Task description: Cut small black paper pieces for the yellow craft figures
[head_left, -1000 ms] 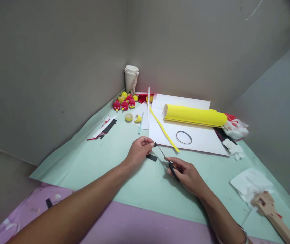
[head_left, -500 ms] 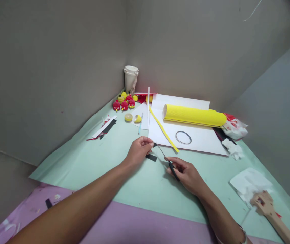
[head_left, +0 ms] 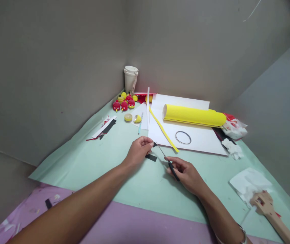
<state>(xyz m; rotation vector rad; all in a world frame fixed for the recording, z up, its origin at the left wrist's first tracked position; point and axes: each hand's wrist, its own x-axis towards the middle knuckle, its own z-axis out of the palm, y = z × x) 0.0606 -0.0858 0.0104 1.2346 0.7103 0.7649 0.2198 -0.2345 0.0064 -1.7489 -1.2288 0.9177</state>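
Between the thumb and fingers of my left hand [head_left: 140, 149] is pinched a small piece of black paper [head_left: 155, 144]. My right hand [head_left: 185, 173] grips a pair of scissors [head_left: 172, 170] by the black handles, with the thin metal blades pointing up and left. Their tips reach the edge of the black piece; whether they are cutting into it is too small to tell. Under my left hand a black strip [head_left: 151, 158] lies on the green table cover [head_left: 124, 186], partly hidden by the fingers.
At the back stand a white lidded cup [head_left: 131, 79] and several red and yellow ball figures [head_left: 124, 105]. A yellow paper roll [head_left: 194, 115] and a metal ring [head_left: 183, 137] lie on white sheets [head_left: 160, 137]. Paper strips [head_left: 105, 127] lie left, a glue gun [head_left: 264, 203] right.
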